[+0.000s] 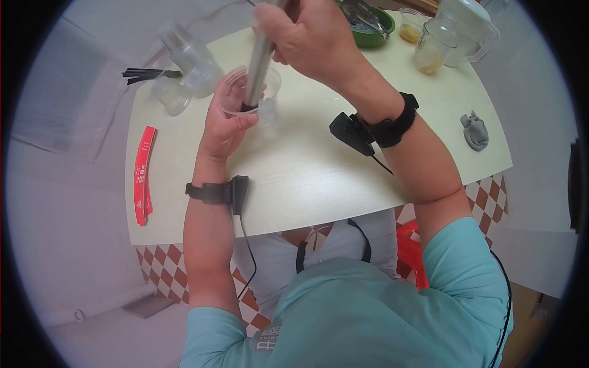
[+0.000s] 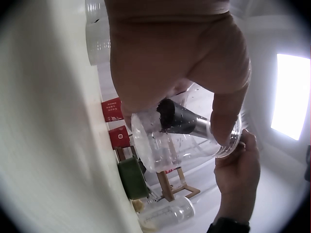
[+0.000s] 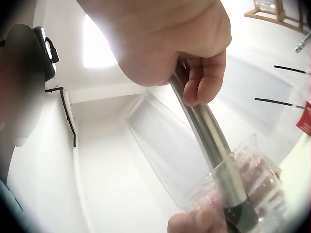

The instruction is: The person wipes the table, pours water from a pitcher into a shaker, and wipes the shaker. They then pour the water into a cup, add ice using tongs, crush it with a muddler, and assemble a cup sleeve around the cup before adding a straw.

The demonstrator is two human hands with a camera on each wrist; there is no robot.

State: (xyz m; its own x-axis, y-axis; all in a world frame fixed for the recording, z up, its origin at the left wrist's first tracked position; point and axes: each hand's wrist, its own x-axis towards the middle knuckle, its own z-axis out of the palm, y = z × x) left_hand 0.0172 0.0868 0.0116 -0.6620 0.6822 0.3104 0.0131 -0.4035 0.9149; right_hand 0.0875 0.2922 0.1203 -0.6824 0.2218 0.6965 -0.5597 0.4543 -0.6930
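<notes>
Metal rod [image 1: 258,70], held in right hand [image 1: 316,43], inside cup [image 1: 273,92] in left hand [image 1: 224,127]

A shiny metal rod [image 1: 261,67] slants down into a clear plastic cup [image 2: 158,154] above the pale table [image 1: 307,178], its black end inside.

There is one metal rod [image 1: 261,64] and one held clear cup [image 1: 270,92]. Along the left edge of the table [image 1: 307,178] are two red strips [image 1: 141,178]. The far edge has one green basin [image 1: 372,38]; at the far right corner stand one pitcher [image 1: 465,37], one measuring cup [image 1: 429,52] and one small cup [image 1: 410,32]. By the right edge lies one grey cloth [image 1: 475,132]. The black sticks [image 1: 147,74] at the far left corner are several, exact number unclear.
</notes>
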